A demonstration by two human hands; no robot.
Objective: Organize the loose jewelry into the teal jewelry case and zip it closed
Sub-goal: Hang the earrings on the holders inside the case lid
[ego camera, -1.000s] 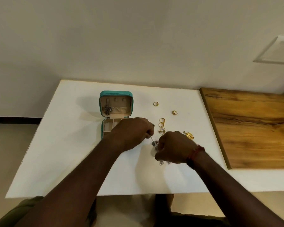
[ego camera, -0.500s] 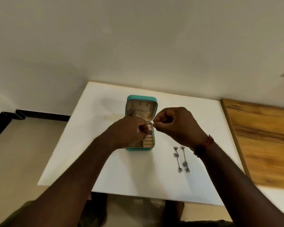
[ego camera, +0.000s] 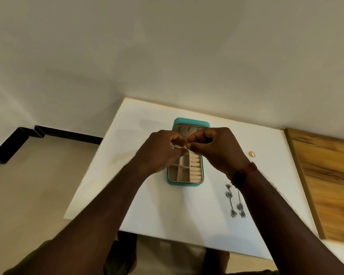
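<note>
Your teal jewelry case (ego camera: pixel 184 182) lies open on the white table (ego camera: pixel 157 211), with beige square compartments and padded ring rolls (ego camera: pixel 195 171). Above it, your left hand (ego camera: pixel 161 151) and right hand (ego camera: pixel 216 149) together pinch a small silvery piece (ego camera: pixel 175 146), too small to identify. Right of the case lie two silver drop earrings (ego camera: pixel 235 203) and a gold ring (ego camera: pixel 252 154).

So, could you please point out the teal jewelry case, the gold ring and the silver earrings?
teal jewelry case (ego camera: pixel 184 184): head view, its near teal wall.
gold ring (ego camera: pixel 252 154): head view, on its band.
silver earrings (ego camera: pixel 229 194): head view, round charm of the left one.
</note>
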